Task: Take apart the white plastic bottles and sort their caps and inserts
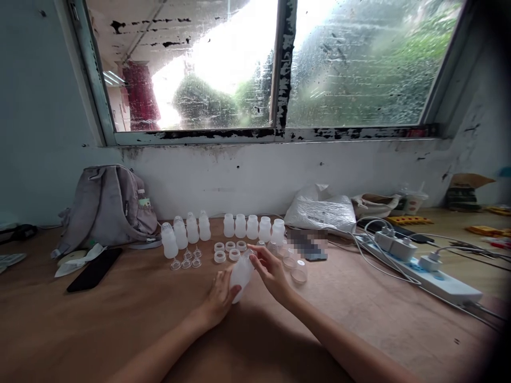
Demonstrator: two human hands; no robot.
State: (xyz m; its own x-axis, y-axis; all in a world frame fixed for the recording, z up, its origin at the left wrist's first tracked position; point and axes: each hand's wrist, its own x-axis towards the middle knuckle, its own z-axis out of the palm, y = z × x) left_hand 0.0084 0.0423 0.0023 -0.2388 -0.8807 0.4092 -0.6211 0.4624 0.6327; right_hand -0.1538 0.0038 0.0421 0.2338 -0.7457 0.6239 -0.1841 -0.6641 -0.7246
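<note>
Currently, left-hand fingers wrapped round tilted bottle; right-hand fingers on its top, above tabletop.

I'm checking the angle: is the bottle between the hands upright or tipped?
Tipped: the bottle slants, its top at the right hand, its lower part against the left hand.

On the table, a backpack stood left, before the wall; right of it were four bottles, teats before them; further right, five bottles, rings before them; a held bottle was nearer the front; caps lay right of it; a power strip, far right.
</note>
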